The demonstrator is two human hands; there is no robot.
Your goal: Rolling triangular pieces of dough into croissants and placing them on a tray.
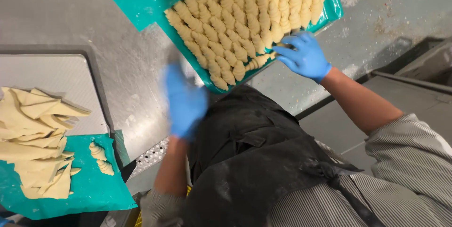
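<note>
At the top of the frame, a green tray [325, 17] packed with rolled croissants [245, 24] rests on the steel bench [94, 29]. The right hand [303, 56] pinches a small croissant [259, 61] at the tray's lower edge. The blurred left hand [185, 100] hangs below the tray; its grip cannot be told. Dough triangles [28, 137] lie lower left.

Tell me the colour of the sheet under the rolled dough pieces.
Teal green sheet, seen in the head view.
</note>
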